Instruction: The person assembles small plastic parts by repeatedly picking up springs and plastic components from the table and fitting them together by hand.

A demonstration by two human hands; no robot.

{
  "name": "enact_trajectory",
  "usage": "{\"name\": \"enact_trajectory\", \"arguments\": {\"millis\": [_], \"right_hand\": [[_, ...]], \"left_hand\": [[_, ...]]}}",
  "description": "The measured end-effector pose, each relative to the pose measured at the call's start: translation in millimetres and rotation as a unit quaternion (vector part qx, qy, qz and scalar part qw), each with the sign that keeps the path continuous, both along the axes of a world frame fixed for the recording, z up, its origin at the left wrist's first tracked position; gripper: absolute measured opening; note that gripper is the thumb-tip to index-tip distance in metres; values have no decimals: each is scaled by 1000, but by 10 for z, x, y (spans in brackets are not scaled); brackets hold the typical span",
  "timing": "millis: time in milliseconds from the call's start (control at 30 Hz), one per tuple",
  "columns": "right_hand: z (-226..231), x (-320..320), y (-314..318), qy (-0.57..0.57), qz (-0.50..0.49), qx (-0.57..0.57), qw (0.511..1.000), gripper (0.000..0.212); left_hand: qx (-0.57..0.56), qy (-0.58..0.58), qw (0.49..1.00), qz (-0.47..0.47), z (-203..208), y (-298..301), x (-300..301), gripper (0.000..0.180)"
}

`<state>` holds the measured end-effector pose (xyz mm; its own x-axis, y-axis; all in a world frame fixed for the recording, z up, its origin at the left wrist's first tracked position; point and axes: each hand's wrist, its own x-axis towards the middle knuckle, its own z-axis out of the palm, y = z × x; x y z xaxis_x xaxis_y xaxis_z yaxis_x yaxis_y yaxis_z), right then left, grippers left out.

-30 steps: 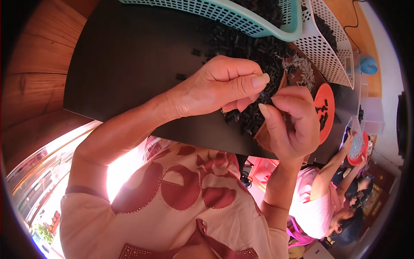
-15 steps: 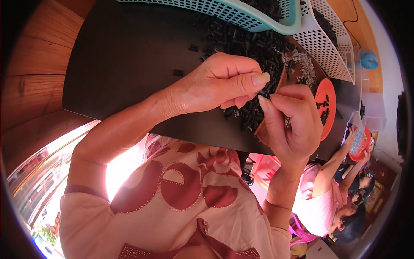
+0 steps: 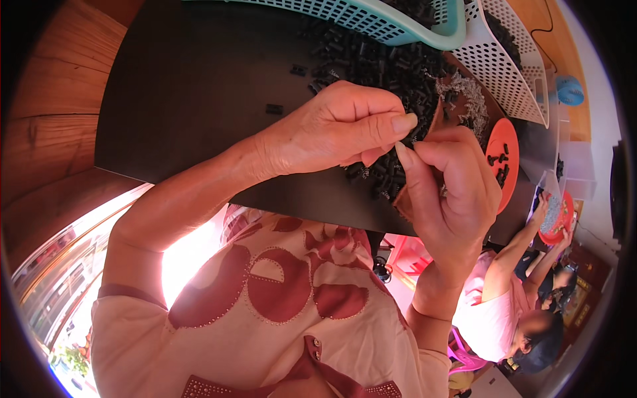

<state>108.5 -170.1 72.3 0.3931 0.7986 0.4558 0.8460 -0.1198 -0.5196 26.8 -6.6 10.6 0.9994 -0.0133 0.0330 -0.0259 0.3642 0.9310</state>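
My left hand point(image 3: 348, 129) is closed, its thumb pressed against the bent fingers above the dark table point(image 3: 199, 86). Close by on the right, my right hand point(image 3: 454, 179) pinches thumb and forefinger together, the tips almost meeting those of the left. Whatever sits between the fingertips is too small and covered to make out. Behind and beneath the hands spreads a heap of small black plastic parts point(image 3: 378, 69). Small metal springs point(image 3: 470, 99) lie in a brown tray point(image 3: 488, 109) just beyond my right hand. Next to it, a red plate point(image 3: 509, 142) carries several black pieces.
A teal perforated basket point(image 3: 398, 33) and a white perforated basket point(image 3: 494, 73) with black parts stand along the far side. Loose black pieces point(image 3: 274, 109) lie left of the heap. At right, a co-worker in pink point(image 3: 488, 298) reaches into a red bowl point(image 3: 564, 222).
My right hand has shifted slightly, its fingertips a touch higher against the left. My left hand is nearly still. The co-worker's hands have moved a little at the bowl.
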Motion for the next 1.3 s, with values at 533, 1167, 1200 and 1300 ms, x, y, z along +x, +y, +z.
{"name": "enact_trajectory", "arguments": {"millis": [533,1167,1200,1300], "right_hand": [[-174,34,-9,28,30,51,998,24],[-308,-57,-105,152,25,127,980,21],[-309,-58,-103,148,22,126,981,21],[-317,-53,-103,137,18,126,982,22]], "left_hand": [[-35,21,999,13,9,13,-20,28],[-4,4,1000,-3,-10,8,-14,34],[2,2,1000,-4,-12,8,-15,35],[0,6,1000,-4,-14,-4,-16,35]]}}
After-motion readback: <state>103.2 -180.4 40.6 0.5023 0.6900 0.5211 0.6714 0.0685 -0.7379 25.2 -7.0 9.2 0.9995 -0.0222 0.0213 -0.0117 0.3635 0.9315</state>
